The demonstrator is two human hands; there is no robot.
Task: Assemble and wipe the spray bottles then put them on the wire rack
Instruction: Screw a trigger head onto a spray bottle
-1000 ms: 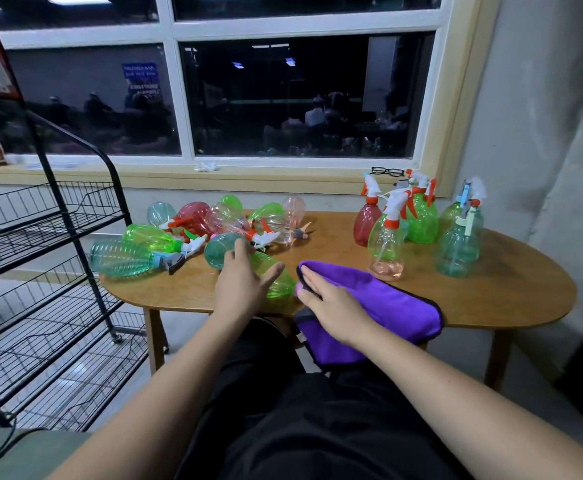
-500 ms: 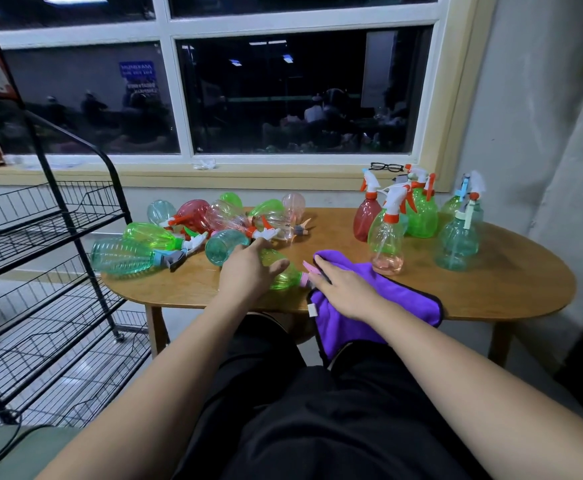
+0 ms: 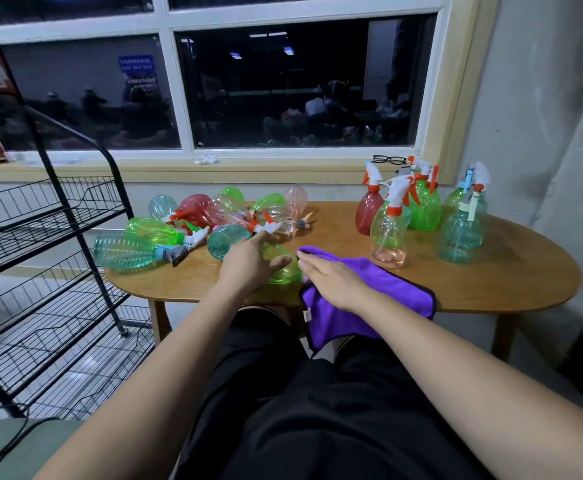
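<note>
Left grip (image 3: pixel 248 261) spread loosely over green bottle (image 3: pixel 281 268) lying on table (image 3: pixel 491 271); right grip (image 3: pixel 331 278) flat, fingers extended, atop purple cloth (image 3: pixel 394 289).

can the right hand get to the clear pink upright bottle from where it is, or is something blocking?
Probably yes. The right hand lies flat on the purple cloth, and the pink upright bottle stands just beyond the cloth's far edge, at the front of its group. Nothing stands between them.

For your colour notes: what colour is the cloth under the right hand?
Purple cloth, seen in the head view.
</note>
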